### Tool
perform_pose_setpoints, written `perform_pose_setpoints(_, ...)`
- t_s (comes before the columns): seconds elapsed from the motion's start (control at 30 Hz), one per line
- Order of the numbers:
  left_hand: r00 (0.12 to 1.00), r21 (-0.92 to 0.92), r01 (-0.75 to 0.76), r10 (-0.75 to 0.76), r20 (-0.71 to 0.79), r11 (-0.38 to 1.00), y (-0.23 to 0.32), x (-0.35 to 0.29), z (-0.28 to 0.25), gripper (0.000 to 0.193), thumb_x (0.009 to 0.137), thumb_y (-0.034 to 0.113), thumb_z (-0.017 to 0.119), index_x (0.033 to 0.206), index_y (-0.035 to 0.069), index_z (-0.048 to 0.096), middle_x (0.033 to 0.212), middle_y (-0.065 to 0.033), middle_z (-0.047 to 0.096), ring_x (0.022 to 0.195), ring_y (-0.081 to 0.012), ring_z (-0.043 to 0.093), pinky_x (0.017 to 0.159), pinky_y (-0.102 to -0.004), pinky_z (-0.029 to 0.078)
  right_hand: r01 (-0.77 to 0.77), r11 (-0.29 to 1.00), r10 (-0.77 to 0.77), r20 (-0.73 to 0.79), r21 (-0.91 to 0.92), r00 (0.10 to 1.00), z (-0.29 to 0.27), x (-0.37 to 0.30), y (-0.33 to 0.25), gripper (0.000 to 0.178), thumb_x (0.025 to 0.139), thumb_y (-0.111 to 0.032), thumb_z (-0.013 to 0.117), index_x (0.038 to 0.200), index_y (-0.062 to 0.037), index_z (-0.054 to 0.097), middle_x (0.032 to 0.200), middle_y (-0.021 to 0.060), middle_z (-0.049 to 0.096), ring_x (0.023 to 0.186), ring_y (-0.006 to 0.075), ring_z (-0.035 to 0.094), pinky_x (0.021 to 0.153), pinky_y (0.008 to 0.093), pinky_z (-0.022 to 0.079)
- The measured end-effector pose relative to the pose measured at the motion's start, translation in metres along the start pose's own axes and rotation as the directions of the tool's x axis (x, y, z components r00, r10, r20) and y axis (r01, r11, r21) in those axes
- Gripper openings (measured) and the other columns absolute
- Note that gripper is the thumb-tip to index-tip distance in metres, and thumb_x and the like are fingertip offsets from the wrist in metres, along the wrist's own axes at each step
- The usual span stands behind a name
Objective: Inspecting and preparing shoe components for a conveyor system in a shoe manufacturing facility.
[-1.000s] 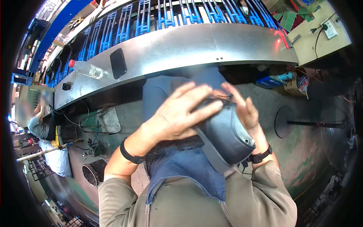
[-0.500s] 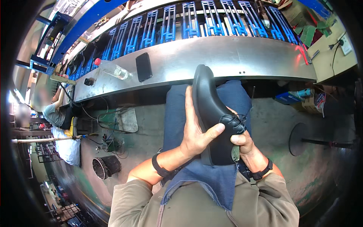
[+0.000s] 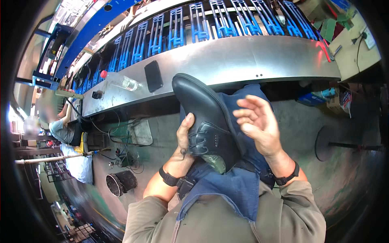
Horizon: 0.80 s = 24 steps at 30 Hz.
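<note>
A black leather lace-up shoe (image 3: pixel 198 99) is held over my lap, its toe pointing away and to the left, its laces facing left. My left hand (image 3: pixel 184 139) grips it at the laced side, with the thumb showing near the laces and the other fingers hidden beneath. Greenish material (image 3: pixel 215 163) shows in the shoe's opening. To the right of the shoe, my right hand (image 3: pixel 259 125) is raised off it with the fingers apart and slightly curled, holding nothing.
Ahead runs a long metal bench (image 3: pixel 210 60) with a dark phone (image 3: pixel 154 76) and a clear red-capped bottle (image 3: pixel 125 82). Behind it stand blue racks (image 3: pixel 198 24). A black bucket (image 3: pixel 120 182) is on the floor at left; another person (image 3: pixel 63 125) sits far left. A round-based stand (image 3: pixel 323 143) is at right.
The shoe has been turned, its toe swinging left and its laces now facing left. My right hand has let go and lifted away; my left hand has shifted to the laced side.
</note>
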<state>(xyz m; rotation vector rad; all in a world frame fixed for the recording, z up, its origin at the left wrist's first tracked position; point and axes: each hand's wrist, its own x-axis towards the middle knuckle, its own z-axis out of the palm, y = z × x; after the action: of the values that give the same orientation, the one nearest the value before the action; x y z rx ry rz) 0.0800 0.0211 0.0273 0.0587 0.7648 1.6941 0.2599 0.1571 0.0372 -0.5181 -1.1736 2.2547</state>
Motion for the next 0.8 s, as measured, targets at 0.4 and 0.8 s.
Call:
perform_pose_setpoints(0.4,0.936,0.573,-0.323,0.345,0.074,0.753,-0.015,0.006,0.030,0.067,0.086,0.025,0.070,0.140,-0.001,0.041,0.132,-0.0126,0.053,0.124,-0.0222,0.051,0.108,-0.0361,0.040,0.252,0.907,-0.274,-0.020,-0.338,0.961,0.015,0.017,0.051,0.067,0.089,-0.017,0.074,0.141,0.0039,0.038,0.131,0.0222,0.057,0.122,0.0279,0.057,0.105,0.0384,0.045)
perform_pose_setpoints(0.8,0.947,0.731,-0.314,0.257,0.193,0.606,-0.047,0.044,-0.006,0.084,0.088,0.019,0.077,0.151,-0.004,0.026,0.147,-0.0209,0.042,0.138,-0.0292,0.043,0.115,-0.0424,0.035,0.208,0.903,-0.157,0.161,-0.375,0.974,-0.043,0.063,0.019,0.080,0.080,-0.020,0.082,0.147,-0.0023,0.042,0.136,0.0123,0.055,0.128,0.0215,0.053,0.110,0.0364,0.040)
